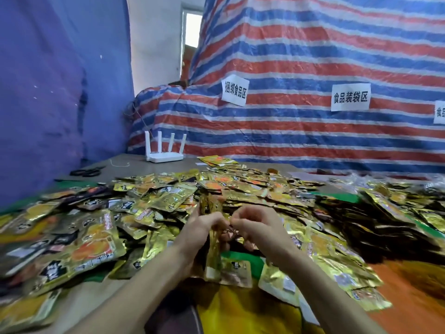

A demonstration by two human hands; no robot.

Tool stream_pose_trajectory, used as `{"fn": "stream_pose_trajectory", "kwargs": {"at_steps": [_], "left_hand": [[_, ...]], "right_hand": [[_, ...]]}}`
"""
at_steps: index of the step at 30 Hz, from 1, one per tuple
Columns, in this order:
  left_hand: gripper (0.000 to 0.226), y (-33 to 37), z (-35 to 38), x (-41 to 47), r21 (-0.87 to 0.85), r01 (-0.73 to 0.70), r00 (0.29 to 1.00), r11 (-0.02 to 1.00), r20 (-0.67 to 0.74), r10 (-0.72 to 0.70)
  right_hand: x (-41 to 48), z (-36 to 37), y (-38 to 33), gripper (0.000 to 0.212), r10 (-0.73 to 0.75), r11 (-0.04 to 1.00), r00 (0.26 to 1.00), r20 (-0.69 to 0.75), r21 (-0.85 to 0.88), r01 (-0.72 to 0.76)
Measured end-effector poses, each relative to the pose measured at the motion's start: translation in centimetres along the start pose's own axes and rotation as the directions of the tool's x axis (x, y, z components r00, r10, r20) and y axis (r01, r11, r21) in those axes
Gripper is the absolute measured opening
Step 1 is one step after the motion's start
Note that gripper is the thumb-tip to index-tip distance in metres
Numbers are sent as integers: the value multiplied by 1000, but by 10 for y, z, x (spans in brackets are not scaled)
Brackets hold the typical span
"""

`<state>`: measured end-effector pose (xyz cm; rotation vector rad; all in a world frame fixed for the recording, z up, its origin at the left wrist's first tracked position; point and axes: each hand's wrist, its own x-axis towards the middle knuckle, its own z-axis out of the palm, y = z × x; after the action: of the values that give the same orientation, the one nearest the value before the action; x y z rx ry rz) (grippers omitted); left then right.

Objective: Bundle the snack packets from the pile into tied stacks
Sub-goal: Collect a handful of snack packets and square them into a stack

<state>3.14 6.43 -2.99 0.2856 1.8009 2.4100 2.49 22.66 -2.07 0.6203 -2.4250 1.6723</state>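
A wide pile of gold and orange snack packets covers the table in front of me. An upright stack of packets stands on edge at the pile's near side, between my hands. My left hand grips this stack from the left. My right hand has its fingers pinched together at the stack's top, right against the left fingers. Whether a string runs between the fingers is too blurred to tell. More packets lie flat to the right of my right forearm.
A white router with several antennas stands at the table's far edge. Black scissors and a loose string lie at the far left. A striped tarp with paper labels rises behind the table.
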Motion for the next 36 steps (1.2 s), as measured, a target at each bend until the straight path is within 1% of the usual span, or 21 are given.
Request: {"fn": "stream_pose_trajectory", "kwargs": {"at_steps": [2,4,6,7,8,9,10,12,14,16,18,20,22,23,24,26,29,31,33,35,36], "left_hand": [[16,5,-4,2,-94,80,989,992,132,-67],[18,9,-7,2,-185,146,970,972,221,-103],[17,10,-9,2,-239,186,951,953,288,-114],[12,9,-9,2,-245,203,941,948,315,-121],[8,8,-9,1,-241,205,936,949,331,-118],[7,6,-9,1,-234,192,935,953,338,-105],[9,4,-9,1,-228,176,937,958,338,-92],[14,3,-8,1,-219,166,937,961,338,-85],[13,2,-7,-1,-194,161,937,968,337,-88],[15,1,-5,-3,-142,155,944,978,314,-104],[21,0,-4,-4,-67,117,967,991,236,-98],[29,-2,-4,-4,0,69,987,998,144,-69],[33,-5,-5,0,56,-5,1000,998,30,3],[32,-7,-6,3,85,-63,996,994,-50,68],[30,-10,-7,6,99,-133,981,986,-132,146],[32,-13,-7,12,61,-277,922,959,-263,283],[31,-14,-6,16,36,-460,814,887,-382,437],[40,-13,-3,15,82,-503,768,860,-414,488],[46,-10,0,12,110,-518,752,848,-414,513],[51,-7,1,12,90,-539,740,837,-424,522],[52,-6,2,12,71,-528,747,846,-435,503]], "right_hand": [[0,-4,4,4,40,959,990,134,273,-75],[-3,-12,3,6,13,860,973,231,494,-129],[-6,-16,1,10,-4,678,972,236,715,-171],[-8,-16,0,13,0,580,976,216,795,-176],[-10,-16,0,16,3,513,982,191,842,-166],[-11,-15,1,18,-4,487,985,171,861,-148],[-12,-14,1,22,-11,483,986,164,865,-139],[-12,-11,1,29,-4,510,981,192,845,-163],[-12,-7,3,37,21,610,978,207,772,-177],[-12,-1,7,37,17,706,980,198,691,-152],[-13,4,9,39,22,741,985,170,659,-130],[-12,5,9,50,51,747,991,125,654,-121],[-13,4,8,58,63,763,993,98,637,-112],[-14,4,7,60,64,783,994,85,613,-103],[-15,5,5,62,64,814,995,71,573,-93],[-18,9,3,64,58,881,997,55,467,-77],[-22,21,3,61,48,933,997,67,354,-69],[-25,31,2,56,30,971,998,52,234,-42],[-27,37,0,54,-1,991,1000,23,131,-2],[-27,41,0,57,-16,995,1000,-15,97,17],[-27,43,0,60,-18,996,999,-36,83,21]]}}
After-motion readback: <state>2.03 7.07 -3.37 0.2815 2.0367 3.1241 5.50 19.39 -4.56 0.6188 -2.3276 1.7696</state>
